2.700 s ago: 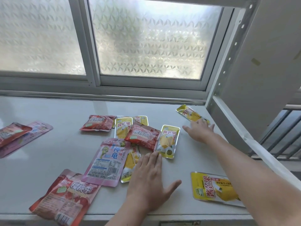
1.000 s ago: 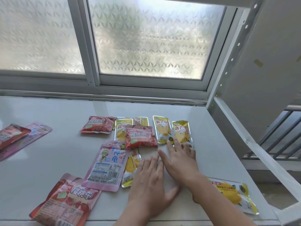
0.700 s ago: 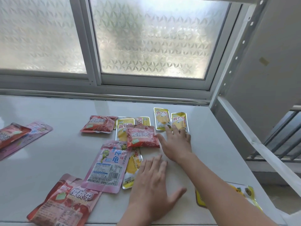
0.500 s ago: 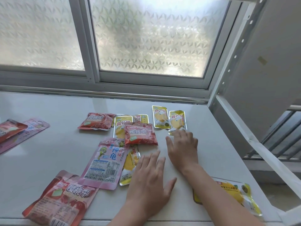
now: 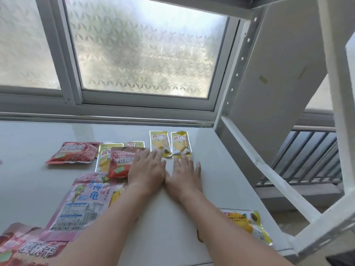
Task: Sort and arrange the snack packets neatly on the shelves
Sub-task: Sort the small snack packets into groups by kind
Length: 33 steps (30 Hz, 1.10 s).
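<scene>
Two small yellow packets (image 5: 159, 143) (image 5: 181, 144) lie side by side near the back of the white shelf (image 5: 211, 169). My right hand (image 5: 185, 176) lies flat just below them, fingertips touching the right one. My left hand (image 5: 147, 167) lies flat beside it, fingers over the edge of a red packet (image 5: 121, 164) that rests on other yellow packets (image 5: 104, 158). Another red packet (image 5: 72, 152) sits further left. A pink packet (image 5: 86, 202) lies at front left, a big red one (image 5: 25, 248) at the corner.
A larger yellow packet (image 5: 247, 225) lies at the front right, partly under my right forearm. A frosted window (image 5: 146, 47) runs behind the shelf. The white shelf upright (image 5: 236, 73) and a slanting rail (image 5: 269, 169) bound the right side.
My left hand slid forward and up next to my right hand, now touching the red packet. The two yellow packets were pushed back into a neat pair. The camera tilted slightly.
</scene>
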Each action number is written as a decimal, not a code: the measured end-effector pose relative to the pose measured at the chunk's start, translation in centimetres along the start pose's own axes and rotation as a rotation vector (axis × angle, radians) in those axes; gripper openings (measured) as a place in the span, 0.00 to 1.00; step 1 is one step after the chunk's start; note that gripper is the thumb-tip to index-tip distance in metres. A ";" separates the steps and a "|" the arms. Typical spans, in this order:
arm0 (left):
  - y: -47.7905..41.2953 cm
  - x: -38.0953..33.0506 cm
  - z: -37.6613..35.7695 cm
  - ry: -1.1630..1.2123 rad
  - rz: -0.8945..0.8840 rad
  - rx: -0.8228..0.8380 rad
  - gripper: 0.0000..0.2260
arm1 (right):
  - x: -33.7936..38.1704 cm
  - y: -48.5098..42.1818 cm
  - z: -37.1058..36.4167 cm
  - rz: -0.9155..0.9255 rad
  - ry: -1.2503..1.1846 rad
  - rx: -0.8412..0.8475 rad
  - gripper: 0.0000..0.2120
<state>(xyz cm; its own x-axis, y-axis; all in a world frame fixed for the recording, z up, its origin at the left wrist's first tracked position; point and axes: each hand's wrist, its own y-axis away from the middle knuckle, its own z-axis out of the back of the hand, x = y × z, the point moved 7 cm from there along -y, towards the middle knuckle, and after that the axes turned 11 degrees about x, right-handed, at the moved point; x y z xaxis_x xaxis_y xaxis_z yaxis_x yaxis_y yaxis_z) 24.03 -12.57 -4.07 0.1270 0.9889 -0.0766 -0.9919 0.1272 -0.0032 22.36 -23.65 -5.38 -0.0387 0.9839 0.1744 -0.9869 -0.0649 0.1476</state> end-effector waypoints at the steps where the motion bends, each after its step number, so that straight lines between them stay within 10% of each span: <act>1: 0.2 0.2 -0.3 -0.009 0.013 -0.009 0.25 | 0.1 -0.1 -0.2 0.001 0.011 0.030 0.33; 33: 0.7 -0.4 0.7 -0.074 -0.020 -0.110 0.37 | 0.3 -0.3 0.1 -0.020 0.033 0.040 0.31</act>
<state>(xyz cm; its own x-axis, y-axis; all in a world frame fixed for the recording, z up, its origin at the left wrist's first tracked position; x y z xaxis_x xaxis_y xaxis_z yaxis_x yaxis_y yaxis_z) 23.32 -12.85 -3.39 0.1430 0.9897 -0.0013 -0.9833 0.1419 -0.1137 22.62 -23.39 -5.27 -0.0248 0.9899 0.1393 -0.9805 -0.0512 0.1897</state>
